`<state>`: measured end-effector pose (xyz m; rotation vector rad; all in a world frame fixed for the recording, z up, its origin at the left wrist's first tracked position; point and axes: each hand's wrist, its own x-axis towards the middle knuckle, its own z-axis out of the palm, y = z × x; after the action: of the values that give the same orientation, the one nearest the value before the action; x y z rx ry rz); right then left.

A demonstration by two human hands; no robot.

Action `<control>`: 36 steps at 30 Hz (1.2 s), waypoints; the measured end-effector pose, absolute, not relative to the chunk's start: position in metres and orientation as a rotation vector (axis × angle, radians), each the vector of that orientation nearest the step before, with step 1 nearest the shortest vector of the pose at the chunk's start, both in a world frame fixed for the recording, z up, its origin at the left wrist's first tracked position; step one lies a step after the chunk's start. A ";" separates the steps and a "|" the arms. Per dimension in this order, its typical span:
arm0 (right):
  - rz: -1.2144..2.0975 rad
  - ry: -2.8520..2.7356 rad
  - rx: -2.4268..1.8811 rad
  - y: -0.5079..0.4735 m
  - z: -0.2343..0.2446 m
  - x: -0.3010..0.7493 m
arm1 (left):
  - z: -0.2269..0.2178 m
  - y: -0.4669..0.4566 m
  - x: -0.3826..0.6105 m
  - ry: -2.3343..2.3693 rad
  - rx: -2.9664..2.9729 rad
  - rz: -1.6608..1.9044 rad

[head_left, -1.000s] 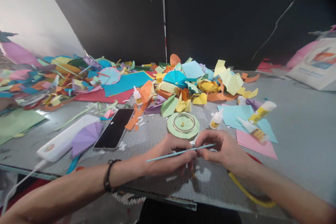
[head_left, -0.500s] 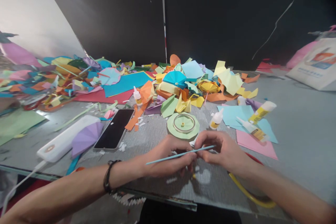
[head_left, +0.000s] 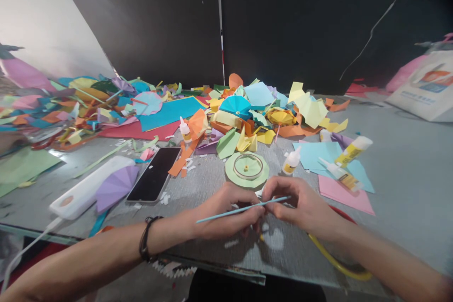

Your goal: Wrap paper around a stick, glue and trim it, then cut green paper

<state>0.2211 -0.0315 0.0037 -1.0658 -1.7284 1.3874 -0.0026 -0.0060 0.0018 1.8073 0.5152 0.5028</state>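
Note:
A thin light-blue paper stick [head_left: 226,213] slants across both hands near the table's front edge. My left hand [head_left: 230,210] is closed on it, thumb and fingers pinching close to its middle. My right hand [head_left: 295,203] pinches the stick toward its right end, and the fingertips of both hands nearly meet. Just beyond them lies a pale green paper disc [head_left: 231,170] with a ring [head_left: 235,170] and a small yellow piece on it. Right of the disc, a small white glue bottle [head_left: 291,161] stands upright.
Coloured paper scraps [head_left: 235,125] pile along the back wall. To the left lie a phone [head_left: 154,174], a white power strip [head_left: 94,186] with a cable, and a folded purple paper [head_left: 117,188]. On the right, glue bottles [head_left: 341,175] rest on blue and pink sheets [head_left: 348,200].

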 end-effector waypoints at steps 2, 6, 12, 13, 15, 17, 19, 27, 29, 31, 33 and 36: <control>1.383 -1.734 -1.065 -0.031 0.004 0.221 | 0.002 -0.006 -0.002 0.521 1.805 0.507; 1.373 -1.745 -1.064 -0.031 0.003 0.222 | 0.004 -0.006 -0.003 0.516 1.834 0.511; 1.375 -1.758 -1.049 -0.032 0.002 0.223 | 0.005 -0.006 -0.003 0.504 1.874 0.506; 1.373 -1.762 -1.049 -0.031 0.002 0.223 | 0.005 -0.006 -0.003 0.510 1.874 0.501; 1.377 -1.765 -1.052 -0.031 0.003 0.222 | 0.006 -0.006 -0.003 0.518 1.879 0.496; 1.378 -1.763 -1.058 -0.032 0.004 0.222 | 0.006 -0.006 -0.003 0.518 1.897 0.501; 1.381 -1.761 -1.054 -0.032 0.004 0.222 | 0.007 -0.006 -0.002 0.511 1.916 0.509; 1.388 -1.765 -1.046 -0.030 0.003 0.221 | 0.006 -0.006 -0.004 0.505 1.885 0.489; 1.385 -1.767 -1.039 -0.030 0.002 0.221 | 0.005 -0.006 -0.004 0.507 1.890 0.490; 1.382 -1.768 -1.035 -0.031 0.002 0.222 | 0.005 -0.006 -0.003 0.510 1.891 0.491; 1.381 -1.765 -1.039 -0.031 0.002 0.222 | 0.005 -0.006 -0.003 0.506 1.886 0.489; 1.381 -1.755 -1.056 -0.030 0.002 0.222 | 0.005 -0.006 -0.003 0.510 1.895 0.486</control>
<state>0.2219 -0.0303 0.0022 -1.0555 -1.7546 1.3806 -0.0031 -0.0063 0.0047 1.8953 0.5098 0.4861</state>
